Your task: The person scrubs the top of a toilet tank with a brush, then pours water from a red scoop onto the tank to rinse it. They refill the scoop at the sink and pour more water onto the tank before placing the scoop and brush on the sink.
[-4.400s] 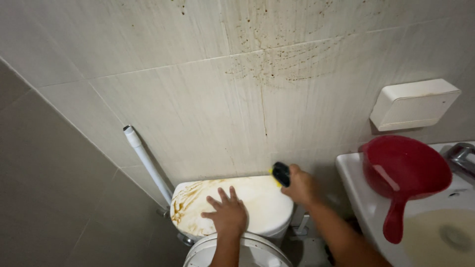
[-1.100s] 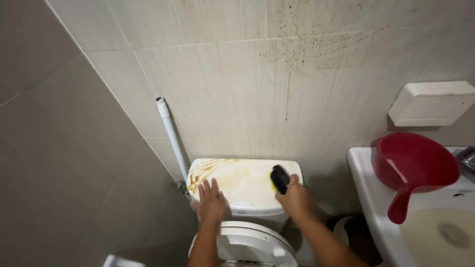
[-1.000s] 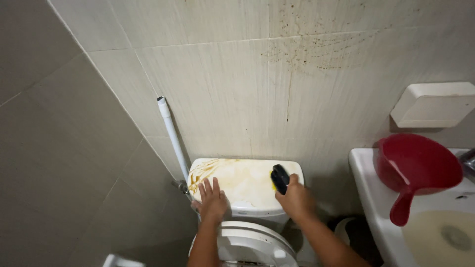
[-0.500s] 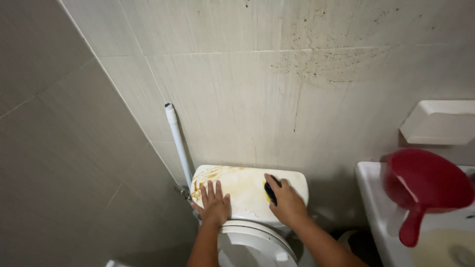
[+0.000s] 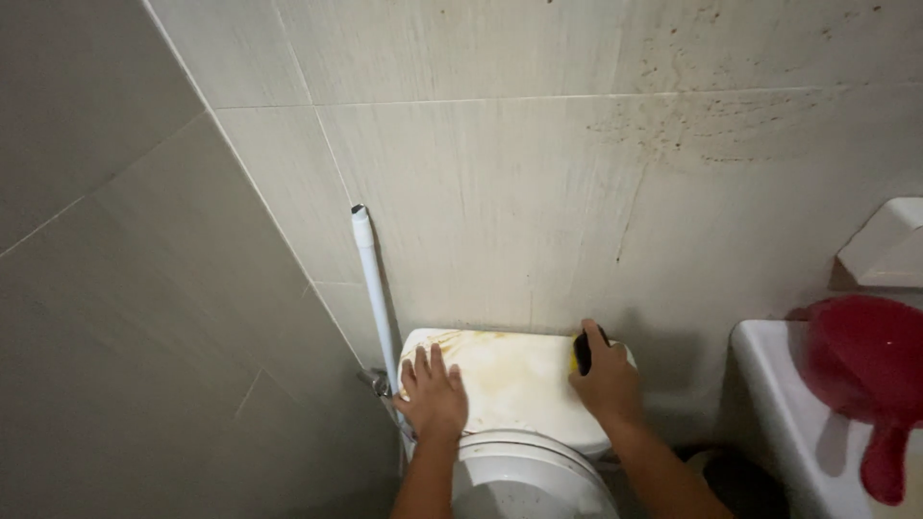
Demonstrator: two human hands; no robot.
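At the bottom centre of the frame the rim of the white toilet seat (image 5: 524, 471) shows between two forearms. Just above it, the left hand (image 5: 433, 394) lies flat with fingers spread on the left end of the cistern lid (image 5: 514, 384), gripping nothing, only pressing down. The right hand (image 5: 608, 380) is curled around a dark scrubbing sponge with a yellow side (image 5: 583, 350), held against the lid's back right corner, close to the wall.

Half a second ago the sponge sat nearer the middle of the lid; it has since slid right and back toward the corner, while the left hand has stayed planted. The yellow-brown staining on the lid looks fainter in the centre and thickest at the left end, beside the braced hand, so that end seems least worked.

Left of the lid, a white pipe (image 5: 373, 288) rises along the tiled wall (image 5: 500, 192). At the right edge, a red dipper (image 5: 865, 370) rests on a white basin (image 5: 769, 384). Dark speckling marks the tiles at upper right.
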